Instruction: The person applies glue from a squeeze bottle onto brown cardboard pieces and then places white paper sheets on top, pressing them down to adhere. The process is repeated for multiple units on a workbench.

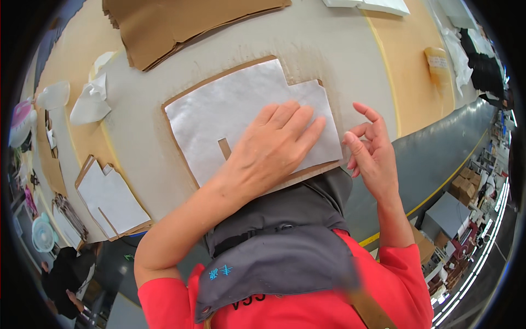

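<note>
A white cut sheet [219,109] lies on a slightly larger brown cardboard piece [189,91] in front of me. The sheet has a stepped notch at its far right corner and a narrow slot near its near edge, where brown shows through. My left hand [276,140] rests palm down on the sheet, its fingers stretched out toward the far right. Just off the sheet's right edge, my right hand [372,151] is raised with the index finger extended and the other fingers loosely bent. Nothing shows in its grasp.
Brown cardboard sheets [181,27] are stacked at the far side. A similar white sheet on cardboard [112,194] lies at the left, near a crumpled white piece [92,101]. Yellowish wrapped roll [436,64] sits at the right. Another person [61,282] is at lower left.
</note>
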### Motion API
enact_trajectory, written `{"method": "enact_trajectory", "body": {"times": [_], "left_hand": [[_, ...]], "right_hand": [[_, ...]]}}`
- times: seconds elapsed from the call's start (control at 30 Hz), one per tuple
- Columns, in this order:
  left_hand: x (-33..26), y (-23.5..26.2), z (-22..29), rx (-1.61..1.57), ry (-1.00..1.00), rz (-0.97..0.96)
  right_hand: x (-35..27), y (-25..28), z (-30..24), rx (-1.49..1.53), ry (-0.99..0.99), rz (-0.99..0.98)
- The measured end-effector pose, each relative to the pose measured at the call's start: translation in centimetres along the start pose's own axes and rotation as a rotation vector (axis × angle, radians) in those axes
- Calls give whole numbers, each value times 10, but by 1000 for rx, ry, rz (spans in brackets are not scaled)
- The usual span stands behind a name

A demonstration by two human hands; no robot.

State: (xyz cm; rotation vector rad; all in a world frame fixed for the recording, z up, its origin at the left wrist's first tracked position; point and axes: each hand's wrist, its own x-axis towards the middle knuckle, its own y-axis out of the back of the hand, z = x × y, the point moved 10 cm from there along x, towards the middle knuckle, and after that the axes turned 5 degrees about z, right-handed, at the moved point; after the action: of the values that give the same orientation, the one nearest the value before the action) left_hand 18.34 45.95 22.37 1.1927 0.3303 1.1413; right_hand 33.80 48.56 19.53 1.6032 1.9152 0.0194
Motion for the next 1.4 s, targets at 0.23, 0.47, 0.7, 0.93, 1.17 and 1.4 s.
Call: {"method": "enact_trajectory", "body": {"times": [0.23,0.47,0.7,0.93,1.17,1.4], "left_hand": [[-11,-13,20,-32,-44,-55],[-42,41,-5,11,84,27],[-131,72,-19,53,208,-64],[-152,71,-11,99,161,-75],[-148,81,-9,90,158,-14],[-93,65,-58,264,345,98]], "right_hand": [[-3,21,1,25,108,113],[-38,-19,-54,-330,775,35],[-68,-87,-57,-568,1095,-208],[-76,-99,-53,-699,1176,-267],[-78,-89,-61,-695,1200,-213],[-31,-138,-103,-752,1137,-155]]}}
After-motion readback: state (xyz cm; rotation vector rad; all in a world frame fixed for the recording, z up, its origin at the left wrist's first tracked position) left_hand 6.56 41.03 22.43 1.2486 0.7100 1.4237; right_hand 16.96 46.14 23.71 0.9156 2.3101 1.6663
